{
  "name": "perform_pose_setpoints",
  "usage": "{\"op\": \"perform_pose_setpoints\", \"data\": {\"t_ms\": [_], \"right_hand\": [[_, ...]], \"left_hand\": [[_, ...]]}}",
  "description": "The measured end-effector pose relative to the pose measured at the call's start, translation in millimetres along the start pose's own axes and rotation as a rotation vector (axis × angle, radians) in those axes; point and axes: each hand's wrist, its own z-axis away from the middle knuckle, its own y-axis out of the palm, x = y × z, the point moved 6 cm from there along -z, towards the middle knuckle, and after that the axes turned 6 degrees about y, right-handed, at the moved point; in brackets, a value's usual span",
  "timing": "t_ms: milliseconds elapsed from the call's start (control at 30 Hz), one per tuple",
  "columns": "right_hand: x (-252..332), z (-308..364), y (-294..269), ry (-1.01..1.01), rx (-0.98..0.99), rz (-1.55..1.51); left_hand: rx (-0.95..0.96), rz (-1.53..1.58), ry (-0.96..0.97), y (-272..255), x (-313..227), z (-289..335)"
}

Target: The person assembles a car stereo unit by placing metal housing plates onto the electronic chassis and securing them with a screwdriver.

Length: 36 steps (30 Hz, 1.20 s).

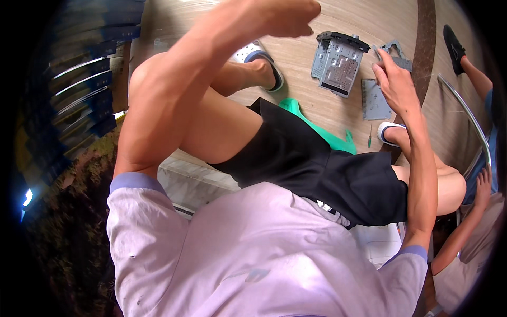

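My left hand is raised at the top of the view, its fingers curled in; whatever they may hold is hidden. Over on the right, my right hand has its index finger stretched out and its thumb apart. That fingertip is at the left edge of a grey metal bracket frame; contact cannot be made out. Just below the hand lies a flat grey metal panel. Between my hands a boxy metal device chassis with a black curved front panel rests on the floor.
A small screwdriver with a green handle lies below the panel. Something green is partly under my black shorts. At the right sits another person, beside a curved metal tube. Dark blue stacked items line the left.
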Motion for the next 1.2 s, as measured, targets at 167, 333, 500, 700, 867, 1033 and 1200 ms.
{"op": "perform_pose_setpoints", "data": {"t_ms": [167,333,500,700,867,1033,1200], "right_hand": [[29,23,-37,-0.035,-0.126,-0.166],[23,35,-36,-0.122,-0.228,-0.185],[28,43,-25,-0.243,-0.281,-0.226],[39,54,-8,-0.308,-0.277,-0.204],[36,56,3,-0.293,-0.230,-0.213],[39,54,5,-0.335,-0.233,-0.191],[39,52,5,-0.283,-0.213,-0.199]], "left_hand": [[0.198,-0.157,0.096,45,-68,-4],[0.290,-0.159,0.400,112,-138,7],[0.342,-0.268,0.357,105,-134,-2],[0.108,-0.466,0.313,93,-129,-12],[0.268,-0.447,0.421,110,-152,-7],[0.280,-0.428,0.431,107,-154,-4],[0.230,-0.440,0.375,98,-143,-17]]}}
